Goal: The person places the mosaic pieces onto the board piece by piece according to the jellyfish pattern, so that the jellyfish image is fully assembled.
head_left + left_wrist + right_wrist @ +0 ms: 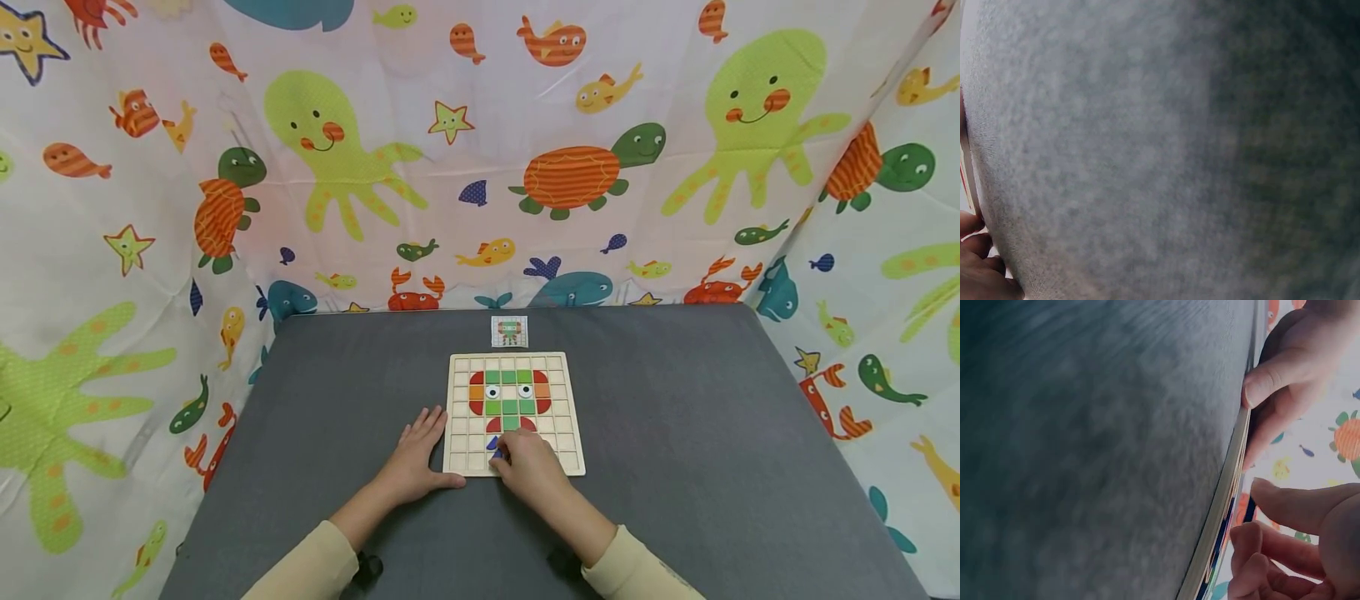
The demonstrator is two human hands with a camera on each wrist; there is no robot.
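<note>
A wooden grid board [459, 450] lies on the grey table, with red, orange and green pieces and two eye pieces set in it. One blue triangular piece [492, 443] is in the lower part of the grid. My right hand [534, 467] is over the board's lower middle, pinching a dark blue piece [1250, 510] between thumb and finger. My left hand [411, 457] rests at the board's left side, fingers spread, the thumb by the lower left corner. The left wrist view is mostly blurred grey cloth, with fingers [982, 262] at its lower left.
Just beyond the board lies a small card [509, 332] printed with a coloured figure on a grid. Grey cloth covers the table [675, 433] on both sides of the board. Behind and beside it hangs a curtain [465, 233] printed with sea animals.
</note>
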